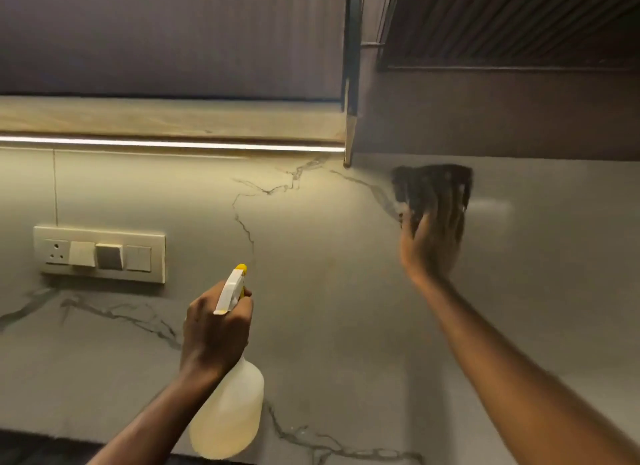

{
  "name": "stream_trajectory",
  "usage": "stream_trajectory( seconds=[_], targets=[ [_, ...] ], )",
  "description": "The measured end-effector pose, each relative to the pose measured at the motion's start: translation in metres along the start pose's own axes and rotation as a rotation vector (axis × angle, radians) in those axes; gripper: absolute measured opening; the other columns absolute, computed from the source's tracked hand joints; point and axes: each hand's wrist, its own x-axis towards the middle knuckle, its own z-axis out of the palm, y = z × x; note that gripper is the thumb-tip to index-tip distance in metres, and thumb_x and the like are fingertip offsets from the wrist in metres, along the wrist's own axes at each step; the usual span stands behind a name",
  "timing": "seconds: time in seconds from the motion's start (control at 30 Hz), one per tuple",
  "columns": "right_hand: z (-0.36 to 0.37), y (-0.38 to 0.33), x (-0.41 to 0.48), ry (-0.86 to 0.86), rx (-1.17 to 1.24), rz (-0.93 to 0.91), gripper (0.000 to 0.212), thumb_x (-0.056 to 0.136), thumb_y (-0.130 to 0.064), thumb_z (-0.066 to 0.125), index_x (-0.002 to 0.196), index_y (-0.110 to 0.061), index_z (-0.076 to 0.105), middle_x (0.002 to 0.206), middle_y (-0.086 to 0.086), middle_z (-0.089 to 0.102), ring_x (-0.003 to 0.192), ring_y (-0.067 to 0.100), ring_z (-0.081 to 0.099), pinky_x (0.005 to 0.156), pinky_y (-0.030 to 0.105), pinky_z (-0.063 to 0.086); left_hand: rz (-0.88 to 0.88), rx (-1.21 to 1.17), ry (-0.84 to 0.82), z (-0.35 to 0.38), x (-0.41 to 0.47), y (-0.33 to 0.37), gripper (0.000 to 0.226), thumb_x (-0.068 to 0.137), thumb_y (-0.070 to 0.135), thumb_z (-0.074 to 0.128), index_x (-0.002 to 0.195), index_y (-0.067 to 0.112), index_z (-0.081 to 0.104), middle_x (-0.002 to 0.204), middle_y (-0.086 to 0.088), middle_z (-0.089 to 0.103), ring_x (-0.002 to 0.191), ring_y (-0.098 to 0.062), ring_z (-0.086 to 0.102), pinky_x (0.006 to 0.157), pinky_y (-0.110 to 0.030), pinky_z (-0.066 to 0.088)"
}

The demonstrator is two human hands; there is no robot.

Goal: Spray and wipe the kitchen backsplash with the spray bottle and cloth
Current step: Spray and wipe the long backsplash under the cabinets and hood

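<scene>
Veined backsplash (329,312), dark fuzzy cloth (429,184)

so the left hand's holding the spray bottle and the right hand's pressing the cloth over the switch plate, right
Not quite. The head view shows the right hand pressing the dark cloth high on the bare backsplash, well to the right of the switch plate, which nothing touches. The left hand does hold the spray bottle.

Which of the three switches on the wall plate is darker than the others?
The middle switch, which is grey; the left switch and the right switch are pale cream.
</scene>
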Motion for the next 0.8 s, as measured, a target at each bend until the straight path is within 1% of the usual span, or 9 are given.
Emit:
stream_trajectory(
  seconds=[0.07,0.13,0.3,0.37,0.47,0.53,0.6,0.7,0.8],
  targets=[
    [0.019,-0.046,-0.032,0.088,0.060,0.208,0.054,0.099,-0.030,0.051,0.148,-0.009,0.046,0.160,0.017,0.035,0.150,0.037,0.029,0.119,0.048,0.029,-0.013,0.040,-0.007,-0.006,-0.003,-0.008,0.023,0.074,0.026,0.051,0.074,0.009,0.065,0.064,-0.013,0.063,0.062,-0.040,0.063,0.055,-0.057,0.057],
    [0.032,-0.072,-0.068,0.047,0.120,0.039,0.052,0.099,-0.030,0.052,0.148,-0.014,0.047,0.160,0.016,0.036,0.149,0.036,0.030,0.122,0.045,0.023,-0.026,0.076,-0.012,-0.010,-0.008,-0.015,0.016,0.078,0.022,0.054,0.073,0.011,0.065,0.061,-0.012,0.062,0.057,-0.038,0.063,0.057,-0.053,0.056],
    [0.060,-0.056,-0.144,-0.502,0.031,-1.257,0.063,0.088,-0.031,0.067,0.148,-0.031,0.049,0.156,0.002,0.044,0.146,0.023,0.039,0.124,0.034,0.019,-0.068,0.104,0.035,-0.019,-0.019,-0.029,0.016,0.086,0.010,0.060,0.071,0.013,0.063,0.059,-0.012,0.063,0.054,-0.035,0.064,0.060,-0.051,0.055],
    [0.064,-0.049,-0.113,-0.517,0.044,-1.490,0.062,0.086,-0.028,0.061,0.147,-0.028,0.050,0.152,0.005,0.050,0.145,0.023,0.038,0.123,0.034,0.018,-0.064,0.109,0.031,-0.021,-0.020,-0.035,0.016,0.088,0.009,0.059,0.073,0.012,0.064,0.061,-0.013,0.063,0.054,-0.035,0.064,0.058,-0.052,0.055],
    [0.054,-0.059,-0.049,-0.366,0.089,-1.019,0.057,0.090,-0.023,0.041,0.146,-0.023,0.053,0.153,0.007,0.049,0.144,0.028,0.041,0.121,0.036,0.021,-0.069,0.087,0.052,-0.026,-0.017,-0.047,0.015,0.089,0.013,0.059,0.076,0.012,0.066,0.068,-0.011,0.065,0.058,-0.035,0.064,0.057,-0.055,0.056],
    [0.045,-0.075,-0.036,-0.197,0.051,-0.614,0.051,0.096,-0.022,0.048,0.148,-0.022,0.050,0.158,0.008,0.041,0.147,0.030,0.035,0.120,0.041,0.025,-0.084,0.072,0.063,-0.028,-0.017,-0.051,0.014,0.090,0.016,0.059,0.080,0.012,0.068,0.072,-0.010,0.065,0.063,-0.033,0.065,0.058,-0.056,0.057],
    [0.047,-0.094,-0.062,-0.106,0.040,-0.420,0.050,0.099,-0.025,0.050,0.149,-0.021,0.048,0.160,0.010,0.037,0.149,0.031,0.031,0.120,0.043,0.024,-0.109,0.067,0.060,-0.029,-0.017,-0.057,0.013,0.089,0.019,0.058,0.082,0.015,0.069,0.076,-0.010,0.067,0.067,-0.032,0.066,0.061,-0.055,0.059],
    [0.052,-0.100,-0.140,-0.246,0.108,-0.448,0.054,0.098,-0.023,0.046,0.152,-0.022,0.045,0.163,0.006,0.030,0.150,0.027,0.028,0.124,0.032,0.009,-0.161,0.046,0.043,-0.028,-0.021,-0.063,0.013,0.089,0.020,0.058,0.084,0.017,0.070,0.078,-0.007,0.068,0.070,-0.034,0.067,0.067,-0.053,0.059],
    [0.047,-0.072,-0.246,-0.545,-0.053,-0.906,0.059,0.091,-0.029,0.045,0.151,-0.029,0.042,0.154,0.001,0.046,0.143,0.024,0.040,0.127,0.034,0.001,-0.180,0.050,0.048,-0.027,-0.031,-0.067,0.014,0.086,0.022,0.055,0.085,0.020,0.069,0.079,-0.006,0.068,0.071,-0.035,0.067,0.070,-0.050,0.059]
  ],
)
